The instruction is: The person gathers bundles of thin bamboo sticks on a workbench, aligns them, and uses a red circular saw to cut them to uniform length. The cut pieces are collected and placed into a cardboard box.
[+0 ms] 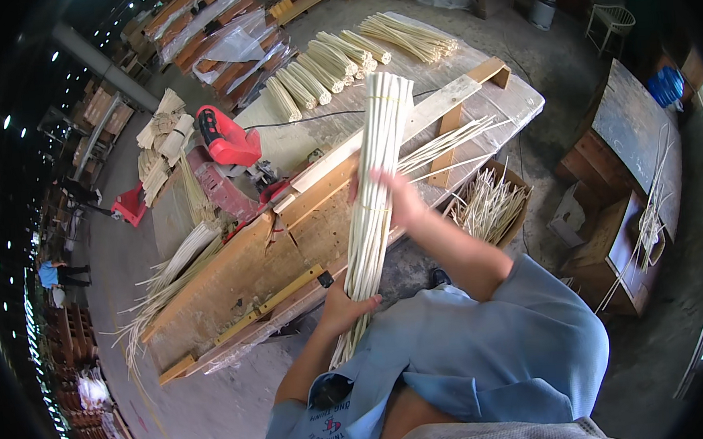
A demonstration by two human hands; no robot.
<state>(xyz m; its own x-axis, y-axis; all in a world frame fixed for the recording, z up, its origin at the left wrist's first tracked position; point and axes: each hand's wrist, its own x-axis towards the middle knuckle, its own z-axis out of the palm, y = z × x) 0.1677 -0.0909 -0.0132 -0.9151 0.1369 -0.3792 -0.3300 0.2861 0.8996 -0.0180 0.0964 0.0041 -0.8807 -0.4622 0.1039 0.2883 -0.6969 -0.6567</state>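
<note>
Your wooden worktop carries a red chop saw; above it you hold a long pale rattan-cane bundle, running from your chest away toward the far edge, left hand gripping its near end, right hand clasping mid-length

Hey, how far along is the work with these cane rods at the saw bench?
Done, it seems: cut bundles lie stacked at the bench's far end. In hand: the left hand and right hand hold one long bundle on the bench beside the red saw. Left: loose rods at the bench's left.
</note>
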